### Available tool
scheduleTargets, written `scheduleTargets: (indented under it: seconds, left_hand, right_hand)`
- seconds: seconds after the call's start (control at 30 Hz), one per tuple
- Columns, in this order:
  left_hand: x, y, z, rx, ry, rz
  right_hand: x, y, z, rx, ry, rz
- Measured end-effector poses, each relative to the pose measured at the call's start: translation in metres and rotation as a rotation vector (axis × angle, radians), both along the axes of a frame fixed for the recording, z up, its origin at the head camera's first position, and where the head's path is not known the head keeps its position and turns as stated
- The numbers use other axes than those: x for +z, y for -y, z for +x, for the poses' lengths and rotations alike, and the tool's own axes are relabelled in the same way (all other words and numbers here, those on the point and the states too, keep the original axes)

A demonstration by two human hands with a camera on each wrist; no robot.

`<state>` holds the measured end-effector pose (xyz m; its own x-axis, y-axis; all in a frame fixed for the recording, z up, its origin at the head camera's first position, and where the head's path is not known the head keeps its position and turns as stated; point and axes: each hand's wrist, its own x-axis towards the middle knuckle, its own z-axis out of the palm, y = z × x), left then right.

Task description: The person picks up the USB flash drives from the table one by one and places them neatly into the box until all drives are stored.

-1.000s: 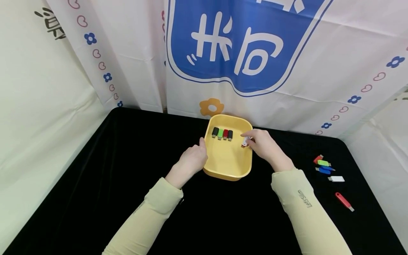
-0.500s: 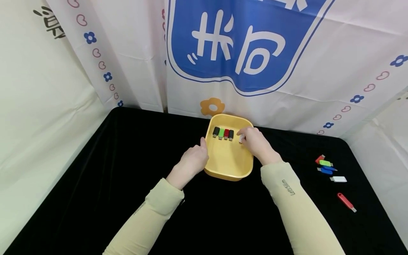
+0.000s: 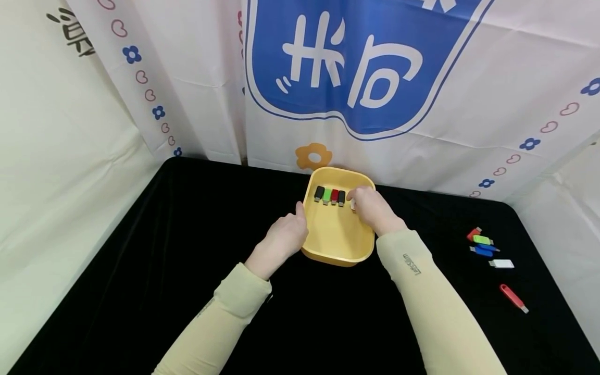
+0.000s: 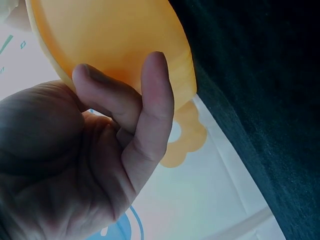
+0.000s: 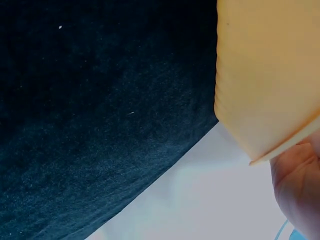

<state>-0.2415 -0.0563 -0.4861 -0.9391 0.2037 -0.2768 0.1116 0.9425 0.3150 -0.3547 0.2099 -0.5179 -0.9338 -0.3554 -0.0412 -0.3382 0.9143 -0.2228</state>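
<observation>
My left hand (image 3: 284, 234) holds the left rim of a yellow plastic tray (image 3: 335, 239), thumb up at the rim. In the left wrist view, curled fingers (image 4: 156, 95) lie against the tray's outer wall. My right hand (image 3: 372, 208) reaches over the right rim and pinches a white USB flash drive (image 3: 353, 205), mostly hidden by the fingers, low inside the tray. Left of it, a row of USB flash drives stands side by side: black (image 3: 319, 193), green (image 3: 326, 196), red (image 3: 334, 196) and black (image 3: 341, 197). The right wrist view shows only part of that hand beyond the rim.
On the black-covered table (image 3: 211, 219) at the right lie more flash drives: an orange-red one (image 3: 473, 234), a green one (image 3: 482, 240), blue ones (image 3: 482, 251), a white one (image 3: 502, 264) and a long red one (image 3: 512, 297). A printed white curtain (image 3: 197, 104) hangs behind.
My right hand has moved left and inward over the tray with the white flash drive, bringing it near the row's right end. My left hand has stayed on the rim.
</observation>
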Motion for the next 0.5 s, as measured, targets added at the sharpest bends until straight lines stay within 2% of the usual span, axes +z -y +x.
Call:
scheduleTargets:
  seconds: [0.17, 0.33, 0.43, 0.5]
  left_hand:
    - [0.004, 0.000, 0.002, -0.005, 0.003, -0.006]
    - [0.005, 0.000, 0.002, -0.004, 0.014, -0.004]
    - [0.005, 0.000, 0.002, -0.005, 0.013, 0.002]
    - [0.006, 0.000, 0.003, -0.007, 0.009, -0.001]
  right_hand:
    - [0.006, 0.007, 0.004, 0.005, 0.015, 0.032]
    - [0.027, 0.016, 0.019, 0.006, 0.004, -0.009]
    - [0.022, 0.015, 0.016, 0.000, -0.003, -0.024]
    - [0.011, 0.012, 0.008, 0.001, -0.016, -0.008]
